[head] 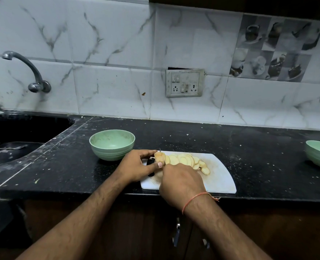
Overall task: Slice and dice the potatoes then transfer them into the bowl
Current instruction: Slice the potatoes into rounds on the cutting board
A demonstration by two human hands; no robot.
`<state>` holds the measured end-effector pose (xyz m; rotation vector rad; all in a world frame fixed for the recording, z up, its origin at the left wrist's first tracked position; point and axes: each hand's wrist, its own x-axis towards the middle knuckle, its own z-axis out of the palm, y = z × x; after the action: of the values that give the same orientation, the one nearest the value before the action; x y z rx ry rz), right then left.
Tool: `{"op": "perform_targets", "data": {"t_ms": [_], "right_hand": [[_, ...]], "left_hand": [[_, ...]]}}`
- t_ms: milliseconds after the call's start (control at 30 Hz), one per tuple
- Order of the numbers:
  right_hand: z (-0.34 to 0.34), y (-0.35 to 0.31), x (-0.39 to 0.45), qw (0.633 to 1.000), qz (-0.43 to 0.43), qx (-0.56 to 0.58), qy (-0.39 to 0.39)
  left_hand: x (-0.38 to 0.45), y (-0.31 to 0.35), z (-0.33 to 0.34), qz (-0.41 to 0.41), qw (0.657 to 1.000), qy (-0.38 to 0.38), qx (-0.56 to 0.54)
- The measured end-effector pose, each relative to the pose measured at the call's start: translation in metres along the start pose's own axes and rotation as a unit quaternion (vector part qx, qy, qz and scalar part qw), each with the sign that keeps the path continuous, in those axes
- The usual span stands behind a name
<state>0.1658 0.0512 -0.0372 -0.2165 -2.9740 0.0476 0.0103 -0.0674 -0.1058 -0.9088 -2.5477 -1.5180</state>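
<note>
Potato end (159, 157) sits pinched in the left hand (136, 166); right hand (181, 182) grips the knife (160, 150) beside slices (187, 160).

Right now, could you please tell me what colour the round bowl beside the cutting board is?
Pale green bowl, seen best in the head view.

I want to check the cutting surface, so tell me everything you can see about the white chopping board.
The white chopping board looks like plastic, flat, with rounded corners and brownish staining near its middle. It lies on the black countertop, its near edge at the counter's front edge, just right of the green bowl. A row of potato slices lies across its far half beside the uncut potato end, which the left hand holds. The right hand covers its near-left part; a knife tip shows beyond.
</note>
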Motion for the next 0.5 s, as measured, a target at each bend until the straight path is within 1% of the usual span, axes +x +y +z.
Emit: {"op": "perform_targets", "data": {"t_ms": [67,267,433,500], "right_hand": [[-0.001,-0.002,0.007,1.000,0.005,-0.006,0.006],[0.004,-0.004,0.021,1.000,-0.003,-0.014,-0.008],[0.007,-0.007,0.000,0.998,-0.029,-0.018,-0.051],[0.004,-0.005,-0.012,0.998,-0.037,-0.013,-0.048]], "left_hand": [[0.000,-0.002,-0.001,-0.005,1.000,0.001,-0.001],[0.006,-0.007,0.001,0.001,1.000,0.004,0.020],[0.006,-0.009,0.000,-0.007,1.000,0.006,0.024],[0.006,-0.008,0.001,-0.008,1.000,0.007,0.023]]}}
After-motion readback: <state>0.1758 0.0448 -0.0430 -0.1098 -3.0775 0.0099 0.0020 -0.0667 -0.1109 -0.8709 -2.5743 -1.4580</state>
